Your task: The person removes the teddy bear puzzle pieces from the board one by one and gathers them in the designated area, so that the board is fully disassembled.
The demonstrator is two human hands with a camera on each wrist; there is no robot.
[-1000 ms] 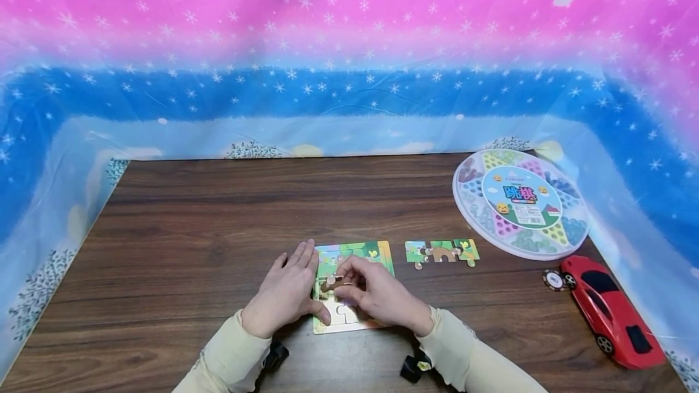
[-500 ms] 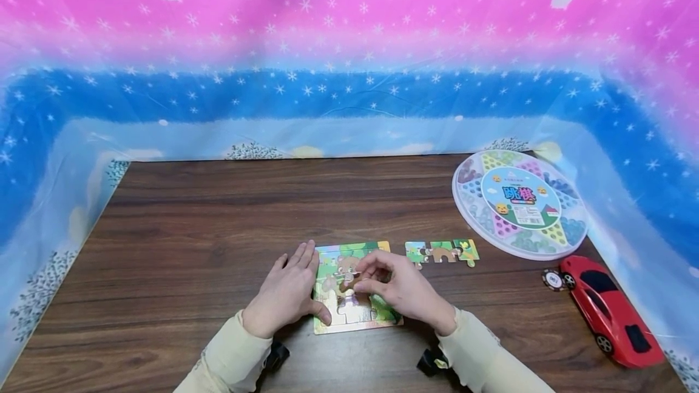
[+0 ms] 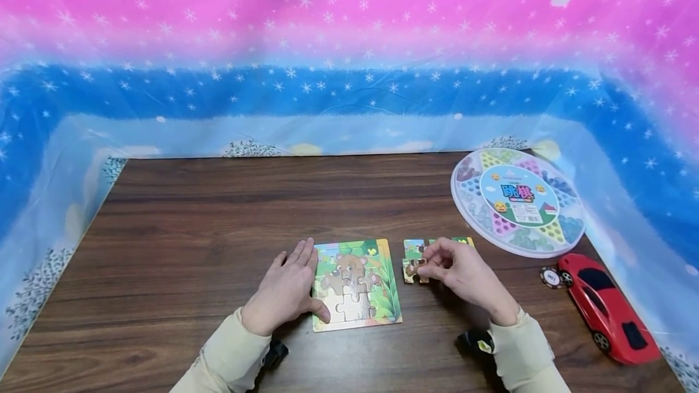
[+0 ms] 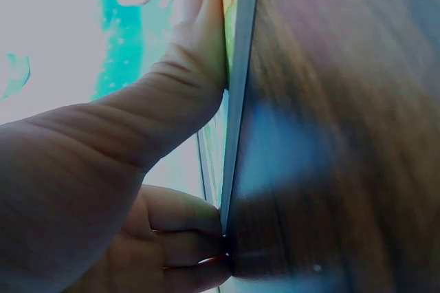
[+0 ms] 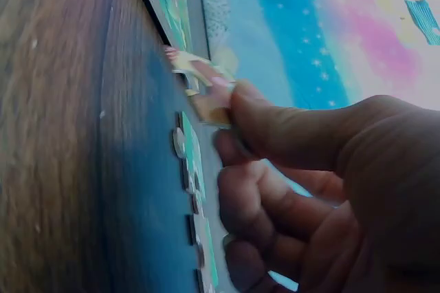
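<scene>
A jigsaw puzzle board with a bear picture lies flat on the table; its lower left shows a pale bare area. My left hand rests along the board's left edge, fingers extended and the thumb on its top near the front corner. To the right of the board, my right hand pinches a brown and cream puzzle piece between thumb and fingers, raised off the table in the right wrist view. Just behind it lies a row of loose puzzle pieces, partly hidden by that hand.
A round Chinese checkers box lies at the back right of the wooden table. In front of it are a poker chip and a red toy car. A patterned cloth encloses the back and sides.
My right hand has moved right, from over the board to the loose pieces, and now holds a piece there. The brown piece it was handling sits in the board. My left hand stays put.
</scene>
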